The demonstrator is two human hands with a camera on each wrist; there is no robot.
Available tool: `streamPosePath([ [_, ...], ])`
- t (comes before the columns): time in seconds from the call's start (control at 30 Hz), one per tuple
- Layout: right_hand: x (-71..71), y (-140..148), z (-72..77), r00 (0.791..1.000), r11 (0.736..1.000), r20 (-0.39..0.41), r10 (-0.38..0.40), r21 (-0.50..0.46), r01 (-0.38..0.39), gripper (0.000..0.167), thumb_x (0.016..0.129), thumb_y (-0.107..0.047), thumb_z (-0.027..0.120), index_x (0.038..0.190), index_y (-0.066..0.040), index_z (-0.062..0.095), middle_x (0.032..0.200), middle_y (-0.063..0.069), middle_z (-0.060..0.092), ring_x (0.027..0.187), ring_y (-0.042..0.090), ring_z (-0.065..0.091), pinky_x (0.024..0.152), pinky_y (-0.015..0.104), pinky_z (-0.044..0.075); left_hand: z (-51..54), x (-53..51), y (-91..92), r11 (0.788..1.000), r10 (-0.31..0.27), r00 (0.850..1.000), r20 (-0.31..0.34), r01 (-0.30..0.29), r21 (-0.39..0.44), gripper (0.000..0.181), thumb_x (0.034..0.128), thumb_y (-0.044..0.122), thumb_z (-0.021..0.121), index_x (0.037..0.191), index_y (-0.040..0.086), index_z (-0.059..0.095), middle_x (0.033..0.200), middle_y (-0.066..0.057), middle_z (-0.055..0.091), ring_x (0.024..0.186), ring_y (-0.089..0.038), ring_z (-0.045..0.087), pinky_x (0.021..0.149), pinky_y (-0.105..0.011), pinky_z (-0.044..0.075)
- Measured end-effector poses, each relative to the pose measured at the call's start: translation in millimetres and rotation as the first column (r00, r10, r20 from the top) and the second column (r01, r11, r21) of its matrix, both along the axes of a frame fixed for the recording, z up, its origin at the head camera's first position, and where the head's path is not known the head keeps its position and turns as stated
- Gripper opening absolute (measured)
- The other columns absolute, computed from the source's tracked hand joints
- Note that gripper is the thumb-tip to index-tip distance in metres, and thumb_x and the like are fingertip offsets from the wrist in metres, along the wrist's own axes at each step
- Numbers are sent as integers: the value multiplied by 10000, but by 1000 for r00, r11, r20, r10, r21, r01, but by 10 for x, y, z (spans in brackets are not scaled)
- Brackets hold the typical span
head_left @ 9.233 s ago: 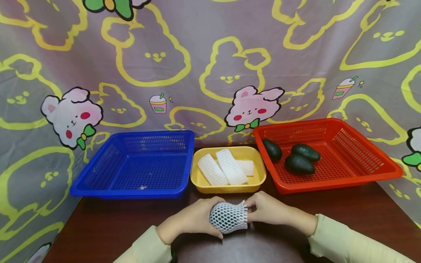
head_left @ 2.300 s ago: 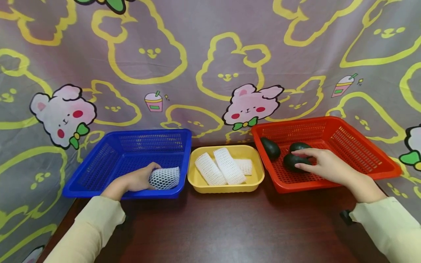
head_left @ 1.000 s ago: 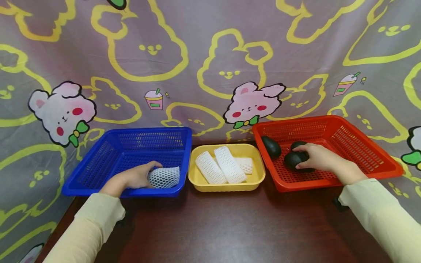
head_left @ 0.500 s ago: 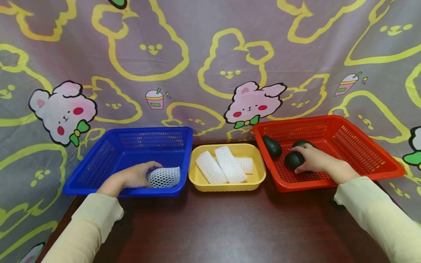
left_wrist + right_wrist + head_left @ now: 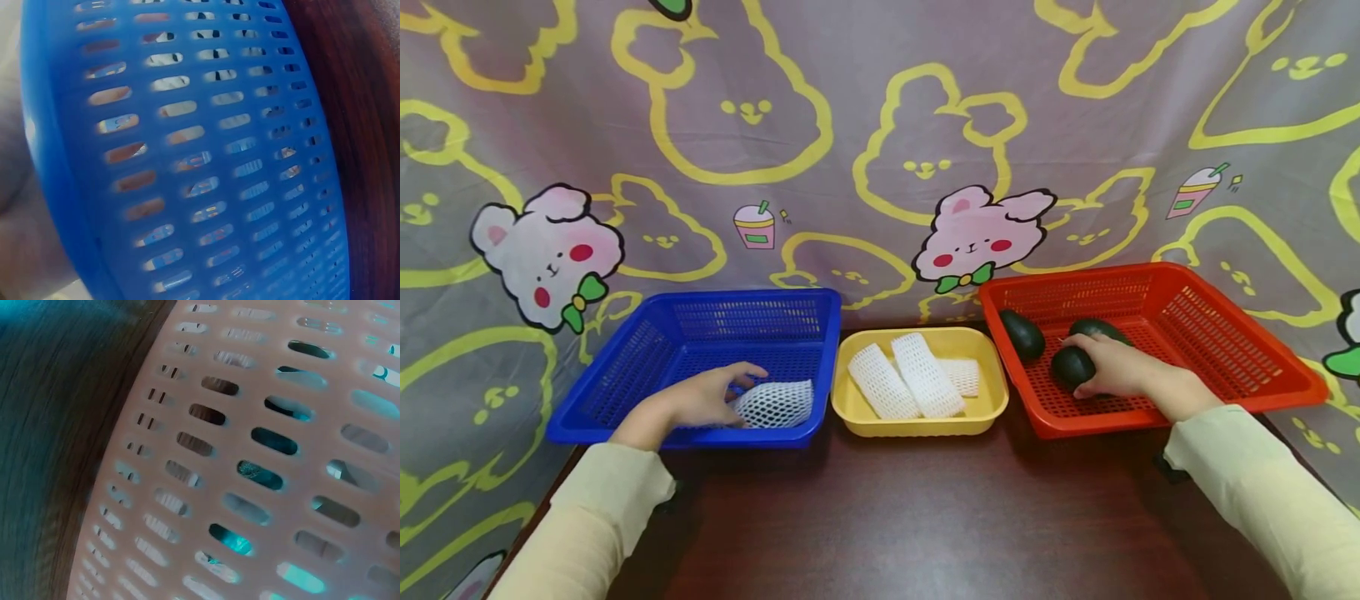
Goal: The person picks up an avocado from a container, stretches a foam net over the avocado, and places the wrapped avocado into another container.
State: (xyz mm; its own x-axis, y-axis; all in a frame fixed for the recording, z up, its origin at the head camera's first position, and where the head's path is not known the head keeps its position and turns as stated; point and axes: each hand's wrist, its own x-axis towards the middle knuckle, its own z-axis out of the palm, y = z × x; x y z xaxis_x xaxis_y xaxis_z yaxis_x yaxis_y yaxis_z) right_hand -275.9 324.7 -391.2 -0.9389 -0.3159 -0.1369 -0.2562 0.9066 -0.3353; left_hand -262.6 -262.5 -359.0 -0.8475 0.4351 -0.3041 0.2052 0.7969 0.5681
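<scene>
In the head view my left hand [image 5: 703, 398] is inside the blue basket [image 5: 568, 427], fingers loosely spread beside a dark fruit in a white foam net [image 5: 777, 404]. My right hand [image 5: 1116, 367] grips a dark green avocado [image 5: 1070, 367] in the red basket [image 5: 1247, 407]. Two other avocados lie there, one at the left wall [image 5: 1022, 335], one behind the hand [image 5: 1099, 330]. Each wrist view is mostly filled by a basket's slotted wall, the blue wall [image 5: 187, 150] and the right basket's wall [image 5: 244, 506]; the fingers are mostly hidden there.
Between the baskets stands a yellow tray [image 5: 917, 428] with several white foam nets [image 5: 927, 375] in it. A dark brown tabletop [image 5: 917, 508] lies in front, and a patterned curtain [image 5: 805, 75] hangs behind.
The netted fruit moved from mid-table into the blue basket, and the left hand has now loosened from it. The right hand went to the red basket and closed round an avocado.
</scene>
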Motion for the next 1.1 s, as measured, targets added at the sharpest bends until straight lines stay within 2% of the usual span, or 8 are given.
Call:
streamPosePath([
  [0.17,4,7,-4,999,1000,-33,8,-15,-8,831,762,-255,911,1417,41,493,1342,391,471,1121,537,550,920,708,450,31,14,-10,999,-11,1000,-21,12,42,760,821,63,832,1469,-14,444,1382,-328,507,1253,-568,500,885,-519,544],
  [0.3,19,10,12,999,1000,-38,12,-27,-13,832,767,-260,910,1420,42,494,1319,374,482,1080,513,570,897,694,472,53,38,-5,999,-16,999,-52,18,35,748,836,133,841,1462,-7,458,1380,-319,522,1229,-539,533,936,-580,507],
  [0.47,57,17,28,998,999,-51,25,-40,-27,799,785,-249,897,1421,33,504,1339,361,484,1095,500,566,905,684,474,61,74,1,999,-5,998,-67,7,32,728,857,180,835,1463,6,470,1382,-305,528,1225,-522,542,935,-595,503],
  [0.6,87,29,49,997,998,-66,31,-47,-34,776,794,-245,890,1417,27,515,1336,347,498,1105,494,565,908,682,473,43,81,-8,999,-6,997,-79,9,45,687,889,185,807,1462,4,475,1388,-307,526,1230,-524,539,903,-564,530],
  [0.87,161,26,129,996,995,-82,33,-93,-41,782,807,-259,882,1439,2,500,1299,301,524,1077,449,570,866,641,515,30,98,-1,993,13,997,-70,-5,115,606,940,170,747,1459,3,481,1405,-300,516,1247,-512,528,724,-394,581],
  [1.03,205,-39,188,994,993,-107,22,-114,-34,763,829,-260,863,1460,-40,495,1323,263,530,1122,431,553,885,636,511,44,109,29,990,20,993,-114,-4,138,548,953,180,719,1438,18,523,1427,-264,528,1240,-465,544,644,-374,568],
  [1.1,224,-60,212,994,993,-111,18,-118,-31,765,833,-256,859,1469,-45,489,1340,261,526,1137,431,547,889,638,510,54,113,43,992,16,990,-143,3,129,538,956,201,714,1433,24,538,1428,-250,538,1237,-451,551,680,-395,570],
])
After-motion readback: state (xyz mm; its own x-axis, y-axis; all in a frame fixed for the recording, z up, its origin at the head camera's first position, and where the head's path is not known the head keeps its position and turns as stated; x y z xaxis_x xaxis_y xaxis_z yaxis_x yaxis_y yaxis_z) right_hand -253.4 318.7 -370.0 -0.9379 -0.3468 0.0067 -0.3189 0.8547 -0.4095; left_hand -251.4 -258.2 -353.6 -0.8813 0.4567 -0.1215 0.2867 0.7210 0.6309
